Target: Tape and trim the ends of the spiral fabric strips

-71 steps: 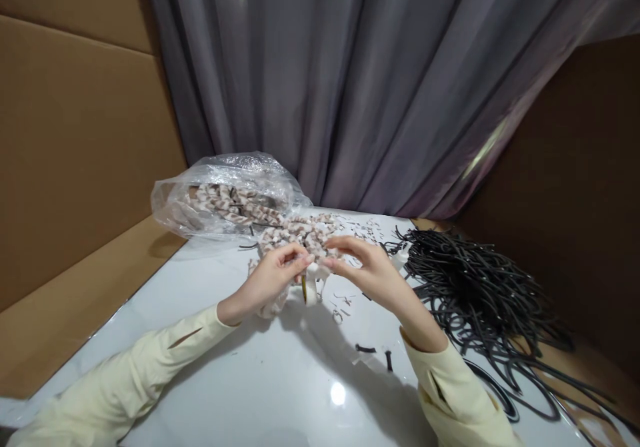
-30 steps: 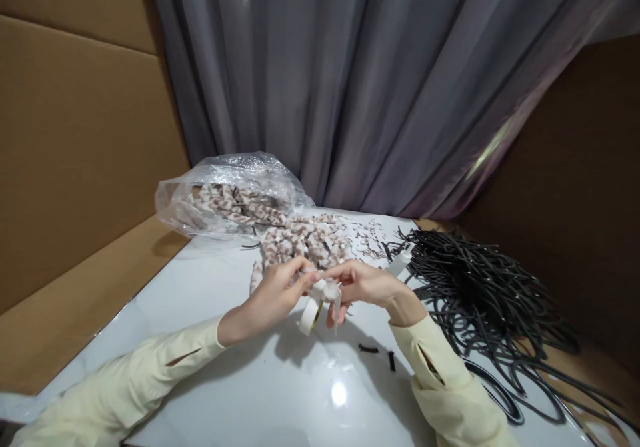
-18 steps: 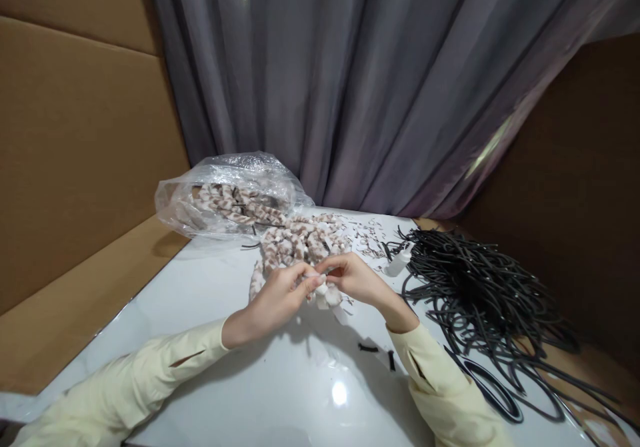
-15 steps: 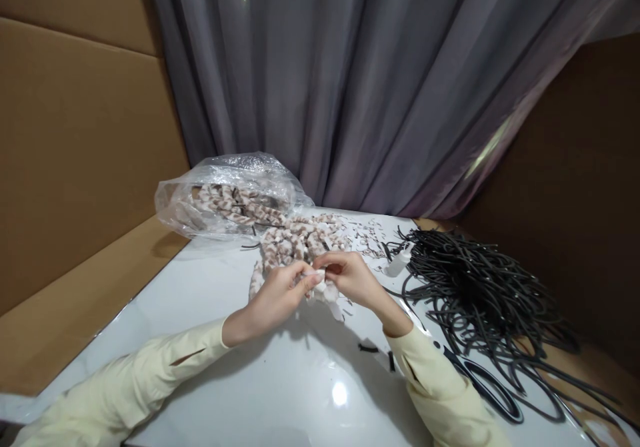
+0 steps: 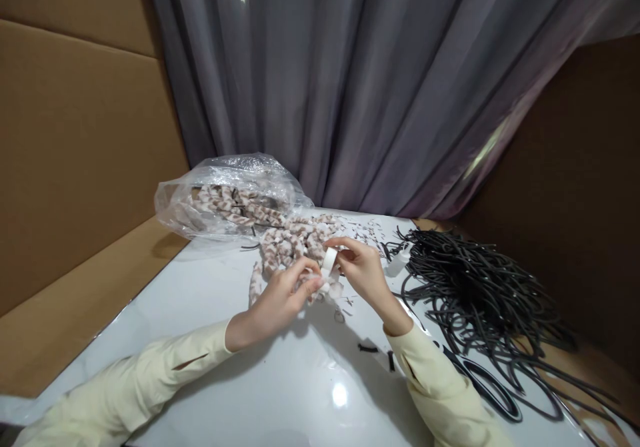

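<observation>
Near the middle of the white table, my left hand (image 5: pixel 285 296) pinches a small white piece (image 5: pixel 324 276) at its fingertips; its exact shape is too small to tell. My right hand (image 5: pixel 363 270) has thumb and fingers closed on a white band (image 5: pixel 329 259), which stands up between the two hands. Fluffy brown-and-white strips (image 5: pixel 285 244) lie in a pile just behind my hands. Part of the pile runs into a clear plastic bag (image 5: pixel 225 167) at the back left.
Black cords (image 5: pixel 480 287) are heaped on the right, beside a small white bottle (image 5: pixel 399 262). Scissors (image 5: pixel 493 394) lie in front of them. Short black pieces (image 5: pixel 368 348) and scraps lie about the table (image 5: pixel 270 394). Cardboard walls (image 5: pixel 75 134) and a grey curtain (image 5: pixel 280 67) surround it.
My right hand has moved up and slightly right, away from my left fingertips. The white band now shows between the hands. My left hand has barely moved.
</observation>
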Tool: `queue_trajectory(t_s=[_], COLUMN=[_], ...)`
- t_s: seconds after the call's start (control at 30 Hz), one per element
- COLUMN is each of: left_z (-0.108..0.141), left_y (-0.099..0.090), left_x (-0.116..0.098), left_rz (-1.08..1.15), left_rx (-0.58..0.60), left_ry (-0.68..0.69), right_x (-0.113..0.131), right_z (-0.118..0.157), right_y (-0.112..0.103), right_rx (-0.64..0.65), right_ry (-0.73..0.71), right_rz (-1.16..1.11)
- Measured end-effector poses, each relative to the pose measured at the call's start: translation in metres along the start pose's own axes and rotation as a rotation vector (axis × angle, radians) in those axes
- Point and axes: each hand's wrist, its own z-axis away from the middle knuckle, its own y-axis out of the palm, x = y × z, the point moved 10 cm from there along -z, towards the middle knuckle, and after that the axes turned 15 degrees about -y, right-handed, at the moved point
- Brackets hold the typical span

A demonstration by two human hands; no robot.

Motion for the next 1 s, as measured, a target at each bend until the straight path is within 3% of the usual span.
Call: queue_trajectory(t_s=[0.17,0.4,0.73,1.0], left_z=[0.002,0.006,0.003,-0.004], left_y=[0.002,0.015,0.015,0.013], left_x=[-0.003,-0.005,0.0,0.005], left_rz=[-0.043,-0.047,-0.035,0.152], left_rx=[-0.005,0.125,0.122,0.193], left_ry=[0.054,0.094,0.034,-0.06], right_x=[0.001,0.016,0.048,0.073], right_z=[0.0,-0.002,0.0,-0.001], right_y=[-0.005,-0.009,-0.009,-0.009], right_rx=[-0.021,0.001,0.037,0.133], right_ry=[-0.043,-0.113,-0.225,-0.386], right_rz=[0.121,0.197,0.218,0.307])
